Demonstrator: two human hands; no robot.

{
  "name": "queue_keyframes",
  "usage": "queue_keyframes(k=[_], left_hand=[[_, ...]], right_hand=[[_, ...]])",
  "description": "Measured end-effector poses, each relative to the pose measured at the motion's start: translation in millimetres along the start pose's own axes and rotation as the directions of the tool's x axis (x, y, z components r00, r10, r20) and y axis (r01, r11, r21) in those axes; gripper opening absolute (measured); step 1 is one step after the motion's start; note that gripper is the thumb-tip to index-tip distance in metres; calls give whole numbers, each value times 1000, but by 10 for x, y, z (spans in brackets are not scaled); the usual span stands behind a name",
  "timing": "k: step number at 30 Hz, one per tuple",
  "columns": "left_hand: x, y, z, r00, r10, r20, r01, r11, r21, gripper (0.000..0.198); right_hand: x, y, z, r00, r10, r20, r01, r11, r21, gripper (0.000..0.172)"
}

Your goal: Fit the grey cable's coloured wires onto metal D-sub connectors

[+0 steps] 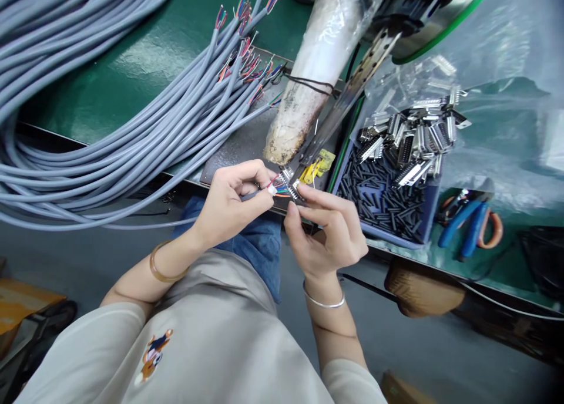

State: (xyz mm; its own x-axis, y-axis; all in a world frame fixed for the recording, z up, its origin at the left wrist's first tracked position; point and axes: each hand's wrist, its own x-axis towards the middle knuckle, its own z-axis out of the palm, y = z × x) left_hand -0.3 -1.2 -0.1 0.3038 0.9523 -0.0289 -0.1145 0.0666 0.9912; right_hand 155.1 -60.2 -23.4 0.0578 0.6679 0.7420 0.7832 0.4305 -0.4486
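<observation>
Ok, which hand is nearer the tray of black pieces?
Right. The right hand is beside the near left corner of the tray; the left hand is farther off, toward the grey cables.

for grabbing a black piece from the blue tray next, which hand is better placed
Probably the right hand: it is nearer the blue tray, though it holds a metal connector. The left hand is farther, holding coloured wires.

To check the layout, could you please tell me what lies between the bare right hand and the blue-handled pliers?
The head view shows a blue plastic tray of small black pieces there.
</observation>
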Motion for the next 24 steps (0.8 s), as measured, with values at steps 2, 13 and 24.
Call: queue_keyframes(k=[2,13,24], left_hand=[[-2,-25,-12,999,-42,18,43,999,-20,17],[-114,-6,-11,990,-113,81,119,990,-74,15],[-102,-71,21,999,-45,19,45,998,-43,20]], right_hand=[[-30,6,-35,1000,1,28,-2,1000,12,19],[-59,-87,-314,974,167,-154,-154,984,88,33],[-108,-47,-82,991,135,7,-135,985,104,20]])
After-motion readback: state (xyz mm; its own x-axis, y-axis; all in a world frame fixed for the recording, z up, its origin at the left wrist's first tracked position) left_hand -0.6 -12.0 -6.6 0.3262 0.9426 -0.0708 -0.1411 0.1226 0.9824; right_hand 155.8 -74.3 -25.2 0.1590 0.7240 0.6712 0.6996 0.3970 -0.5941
